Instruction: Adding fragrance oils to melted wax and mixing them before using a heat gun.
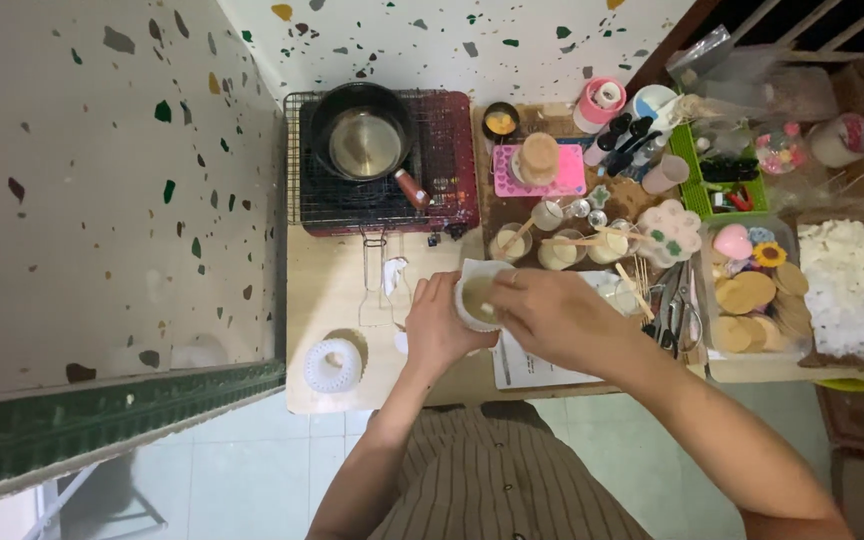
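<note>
My left hand (439,328) held a small white cup (474,296) in a closed grip, just above the surface's (332,300) front edge — my right hand (552,315) pinched at its rim. Pale filling already inside; three filled cups (557,248) waited behind, pot (362,130) empty.
</note>
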